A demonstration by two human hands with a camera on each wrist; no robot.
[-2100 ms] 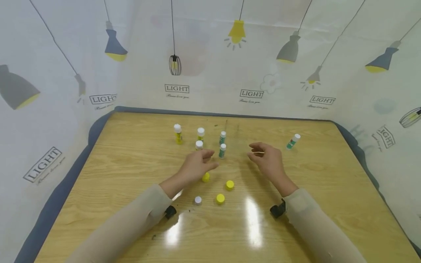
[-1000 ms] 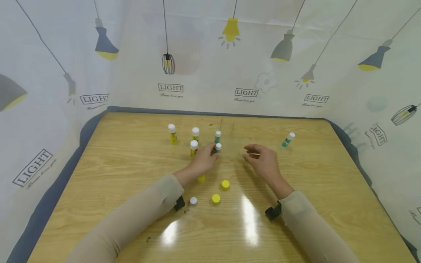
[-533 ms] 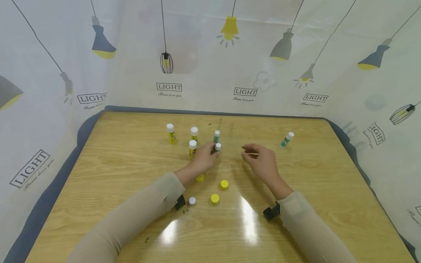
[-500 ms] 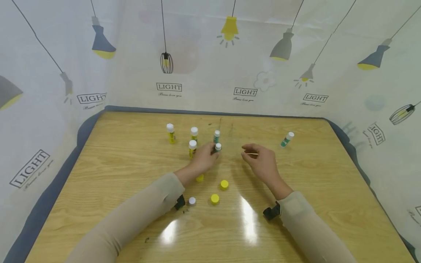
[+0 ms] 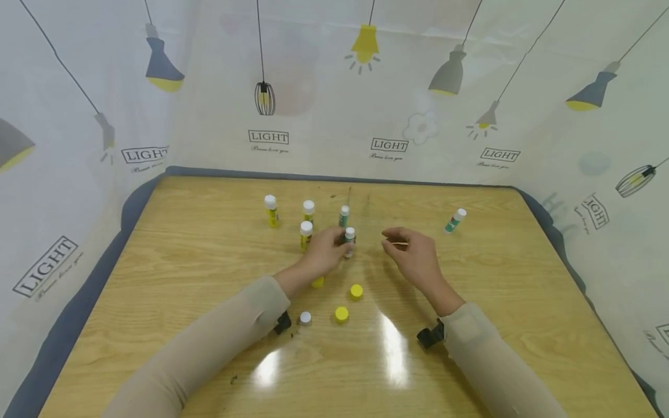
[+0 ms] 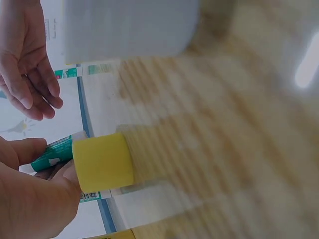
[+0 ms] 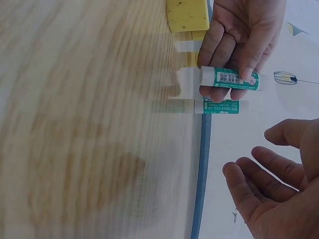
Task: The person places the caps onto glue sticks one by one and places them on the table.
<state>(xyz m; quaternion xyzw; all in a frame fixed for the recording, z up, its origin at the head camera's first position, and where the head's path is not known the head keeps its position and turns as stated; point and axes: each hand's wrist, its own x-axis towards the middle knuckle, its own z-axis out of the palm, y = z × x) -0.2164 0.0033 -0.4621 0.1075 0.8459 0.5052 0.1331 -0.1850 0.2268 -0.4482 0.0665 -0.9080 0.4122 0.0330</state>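
Note:
In the head view my left hand pinches a green-and-white glue stick between thumb and fingers. The right wrist view shows this glue stick with its barcode label, the thumb across it and the fingers behind. In that view its white base is off the tabletop. Another green glue stick stands upright just behind. My right hand hovers to the right, fingers loosely bent with a gap to the thumb, holding nothing. Its palm and fingers also appear in the left wrist view.
Several yellow glue sticks with white caps, one farther left, stand left of my left hand. A green glue stick leans at the far right. Yellow caps and a white cap lie nearer on the wooden table.
My left hand has reached right and taken hold of the front green glue stick. Over the last half second the stick has come up slightly. My right hand stays almost still.

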